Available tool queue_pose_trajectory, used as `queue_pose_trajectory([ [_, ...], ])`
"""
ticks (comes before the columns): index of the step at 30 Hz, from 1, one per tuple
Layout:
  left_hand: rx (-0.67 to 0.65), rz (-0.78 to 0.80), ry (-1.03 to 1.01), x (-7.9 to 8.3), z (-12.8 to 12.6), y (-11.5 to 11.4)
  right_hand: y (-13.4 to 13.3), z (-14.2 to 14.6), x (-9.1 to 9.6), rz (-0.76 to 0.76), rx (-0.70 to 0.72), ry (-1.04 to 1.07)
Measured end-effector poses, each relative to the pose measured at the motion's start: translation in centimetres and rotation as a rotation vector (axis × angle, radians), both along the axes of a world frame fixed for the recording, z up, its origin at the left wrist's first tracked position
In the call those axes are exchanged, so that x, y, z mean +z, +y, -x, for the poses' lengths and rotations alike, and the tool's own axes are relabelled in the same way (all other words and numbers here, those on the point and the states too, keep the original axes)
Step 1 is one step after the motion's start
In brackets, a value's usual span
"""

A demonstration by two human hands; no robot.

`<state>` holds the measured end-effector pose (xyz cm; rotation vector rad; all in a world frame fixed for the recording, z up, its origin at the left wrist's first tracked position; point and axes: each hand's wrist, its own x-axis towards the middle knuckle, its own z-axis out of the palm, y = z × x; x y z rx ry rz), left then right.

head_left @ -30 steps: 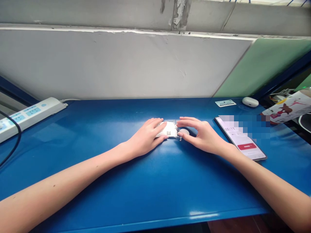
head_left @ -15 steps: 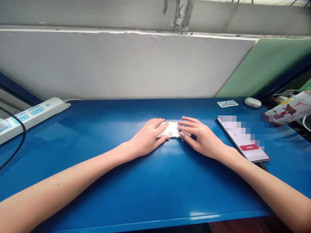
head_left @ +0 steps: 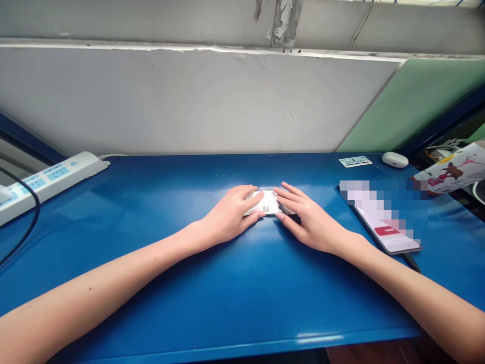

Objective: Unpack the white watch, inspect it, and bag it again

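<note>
Flat on the blue table lies a small clear plastic packet with a white label [head_left: 269, 203] bearing a dark square code. My left hand [head_left: 232, 212] covers its left side, thumb at the near edge and fingers over the top, holding it. At the packet's right end is my right hand [head_left: 308, 215], its fingers spread and stretched out, fingertips touching the clear edge. The part of the packet beneath my fingers is hidden.
A phone [head_left: 394, 240] lies to the right, partly blurred out. Behind it are a small card [head_left: 355, 161] and a white earbud case [head_left: 395, 160]. A printed box [head_left: 454, 169] stands at far right. On the left is a power strip [head_left: 56, 174] with a black cable [head_left: 38, 207].
My right hand has shifted slightly left and turned, its fingertips closer over the packet's right edge. My left hand and the packet have stayed nearly still.
</note>
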<state>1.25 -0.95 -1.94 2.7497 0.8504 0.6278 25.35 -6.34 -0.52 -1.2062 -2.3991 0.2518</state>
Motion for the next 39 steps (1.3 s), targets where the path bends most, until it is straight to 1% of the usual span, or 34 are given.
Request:
queue_pose_trajectory([
  [3, 0.010, 0.006, 0.020, 0.0, 0.0, 0.0, -0.3, 0.3, 0.0, -0.032, -0.010, -0.074],
  [10, 0.014, -0.009, 0.037, -0.1, 0.0, 0.0, -0.3, 1.6, 0.8, -0.262, 0.043, -0.273],
  [17, 0.010, -0.024, 0.017, -0.2, 0.0, 0.0, -0.2, 2.1, 0.6, -0.299, 0.041, -0.329],
  [21, 0.006, -0.024, 0.021, -0.3, -0.1, 0.0, 0.0, 2.3, 0.5, -0.287, 0.059, -0.281],
  [24, 0.008, -0.012, 0.036, -0.3, 0.0, 0.0, 0.4, 1.8, 0.5, -0.252, 0.056, -0.182],
  [28, 0.025, 0.028, 0.057, 0.2, -0.1, -0.1, 1.2, 0.5, 0.2, -0.159, 0.012, -0.041],
  [31, 0.020, 0.054, 0.075, 0.6, -0.2, -0.2, 1.7, -0.6, -0.2, -0.115, -0.040, 0.008],
  [35, -0.004, 0.085, 0.038, 0.9, -0.3, -0.3, 2.1, -1.5, -0.7, -0.123, -0.069, 0.023],
  [39, -0.054, 0.057, -0.018, 1.0, -0.1, -0.4, 2.2, -1.6, -0.6, -0.162, -0.051, 0.051],
])
